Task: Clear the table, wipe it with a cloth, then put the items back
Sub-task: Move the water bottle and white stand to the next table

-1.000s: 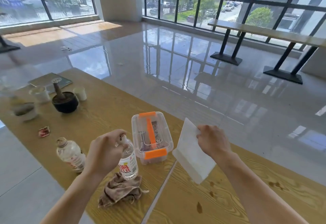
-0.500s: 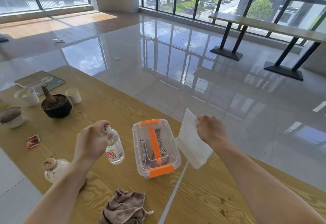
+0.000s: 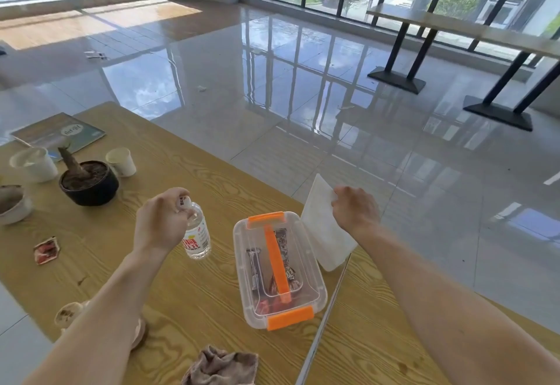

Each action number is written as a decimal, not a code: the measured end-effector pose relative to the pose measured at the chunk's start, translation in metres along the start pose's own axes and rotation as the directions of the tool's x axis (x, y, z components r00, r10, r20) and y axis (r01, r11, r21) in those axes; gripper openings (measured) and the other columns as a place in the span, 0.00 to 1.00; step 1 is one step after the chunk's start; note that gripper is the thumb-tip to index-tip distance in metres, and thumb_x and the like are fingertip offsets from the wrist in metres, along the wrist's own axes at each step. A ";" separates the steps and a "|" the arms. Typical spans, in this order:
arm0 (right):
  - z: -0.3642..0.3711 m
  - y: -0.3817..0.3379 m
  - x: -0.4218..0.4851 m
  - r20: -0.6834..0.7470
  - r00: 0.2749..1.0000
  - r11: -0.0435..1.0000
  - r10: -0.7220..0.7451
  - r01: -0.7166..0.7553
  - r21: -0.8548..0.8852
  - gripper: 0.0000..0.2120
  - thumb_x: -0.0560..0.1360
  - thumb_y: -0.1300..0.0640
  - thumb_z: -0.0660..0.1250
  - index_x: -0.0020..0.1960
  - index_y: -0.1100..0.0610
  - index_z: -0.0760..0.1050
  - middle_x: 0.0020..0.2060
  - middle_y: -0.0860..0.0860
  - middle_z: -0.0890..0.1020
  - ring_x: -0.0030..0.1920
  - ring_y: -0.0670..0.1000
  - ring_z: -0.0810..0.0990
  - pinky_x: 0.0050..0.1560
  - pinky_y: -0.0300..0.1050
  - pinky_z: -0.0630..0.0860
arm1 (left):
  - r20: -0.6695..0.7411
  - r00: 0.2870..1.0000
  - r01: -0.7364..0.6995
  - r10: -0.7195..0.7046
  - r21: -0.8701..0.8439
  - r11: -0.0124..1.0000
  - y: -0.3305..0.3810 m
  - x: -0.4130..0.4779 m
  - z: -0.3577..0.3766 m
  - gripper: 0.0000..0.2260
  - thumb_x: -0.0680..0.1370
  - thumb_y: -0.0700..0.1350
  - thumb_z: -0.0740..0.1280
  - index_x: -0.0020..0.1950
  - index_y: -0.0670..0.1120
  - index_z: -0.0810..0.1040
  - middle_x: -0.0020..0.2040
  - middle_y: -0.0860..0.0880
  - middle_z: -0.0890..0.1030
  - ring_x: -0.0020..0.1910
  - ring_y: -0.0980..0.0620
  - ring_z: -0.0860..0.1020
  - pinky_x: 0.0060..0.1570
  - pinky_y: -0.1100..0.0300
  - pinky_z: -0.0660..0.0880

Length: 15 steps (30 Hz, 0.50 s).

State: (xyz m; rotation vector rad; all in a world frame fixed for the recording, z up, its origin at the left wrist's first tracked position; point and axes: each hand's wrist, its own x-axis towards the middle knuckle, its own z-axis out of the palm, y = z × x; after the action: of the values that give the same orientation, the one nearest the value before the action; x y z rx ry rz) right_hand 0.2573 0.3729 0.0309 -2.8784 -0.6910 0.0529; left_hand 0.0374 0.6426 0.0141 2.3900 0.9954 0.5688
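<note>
My left hand (image 3: 160,222) grips the cap end of a small clear water bottle (image 3: 197,237) with a red label, standing upright on the wooden table (image 3: 197,287). My right hand (image 3: 356,210) holds a white folded sheet (image 3: 322,233) by its upper edge, just past the table's far edge. Between the hands sits a clear plastic box (image 3: 280,269) with orange clips and handle and snack packets inside. A crumpled brown cloth (image 3: 221,368) lies at the near edge.
To the left stand a black bowl with a pestle (image 3: 89,183), two white cups (image 3: 121,162) (image 3: 33,165), a grey bowl (image 3: 12,206), a booklet (image 3: 59,133) and a red wrapper (image 3: 45,251). A second bottle (image 3: 69,315) is partly hidden by my left forearm. A seam (image 3: 324,318) splits the tabletop.
My left hand has carried the water bottle away from the cloth, farther onto the table and left of the box. The right hand still holds the white sheet.
</note>
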 end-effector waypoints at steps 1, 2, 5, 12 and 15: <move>0.002 0.000 0.002 0.008 1.000 1.000 0.006 -0.006 0.007 0.08 0.78 0.60 0.62 0.52 0.60 0.79 0.48 0.61 0.83 0.51 0.64 0.81 0.41 0.47 0.69 | 0.012 1.000 0.014 -0.014 -0.003 1.000 0.000 0.003 0.002 0.16 0.73 0.40 0.74 0.60 0.45 0.81 0.51 0.44 0.85 0.50 0.42 0.80 0.48 0.52 0.73; 0.004 -0.001 0.004 0.015 1.000 1.000 0.012 -0.012 0.013 0.08 0.78 0.60 0.62 0.52 0.60 0.79 0.49 0.61 0.82 0.51 0.64 0.80 0.41 0.47 0.69 | 0.022 0.999 0.026 -0.026 -0.005 1.000 -0.001 0.005 0.004 0.16 0.73 0.41 0.74 0.60 0.45 0.81 0.51 0.44 0.84 0.51 0.42 0.80 0.49 0.51 0.73; 0.009 0.000 0.007 0.021 1.000 1.000 0.013 -0.014 0.027 0.07 0.78 0.60 0.63 0.52 0.60 0.78 0.49 0.61 0.82 0.51 0.65 0.80 0.41 0.47 0.69 | 0.042 0.998 0.047 -0.046 -0.007 0.999 -0.004 0.008 0.009 0.16 0.73 0.41 0.74 0.61 0.46 0.80 0.51 0.44 0.84 0.52 0.42 0.80 0.50 0.51 0.73; 0.019 -0.002 0.013 0.008 1.000 0.999 0.005 -0.005 0.045 0.05 0.77 0.61 0.63 0.49 0.59 0.77 0.45 0.61 0.82 0.48 0.65 0.81 0.40 0.47 0.68 | 0.056 0.997 0.055 -0.055 -0.008 0.998 -0.004 0.012 0.014 0.17 0.73 0.40 0.74 0.61 0.46 0.80 0.51 0.44 0.84 0.51 0.43 0.79 0.47 0.53 0.72; 0.020 0.000 0.016 0.037 0.999 0.999 0.006 -0.007 0.051 0.05 0.76 0.61 0.64 0.51 0.58 0.76 0.46 0.60 0.83 0.47 0.63 0.81 0.40 0.48 0.71 | 0.084 0.995 0.043 -0.044 0.018 0.999 -0.003 0.014 0.015 0.17 0.73 0.40 0.73 0.62 0.46 0.79 0.52 0.44 0.83 0.51 0.43 0.79 0.47 0.53 0.72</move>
State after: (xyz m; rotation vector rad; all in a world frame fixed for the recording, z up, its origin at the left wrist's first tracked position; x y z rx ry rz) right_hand 0.2698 0.3839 0.0114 -2.8371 -0.6768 0.1229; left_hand 0.0527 0.6505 0.0026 2.3794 1.0158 0.4416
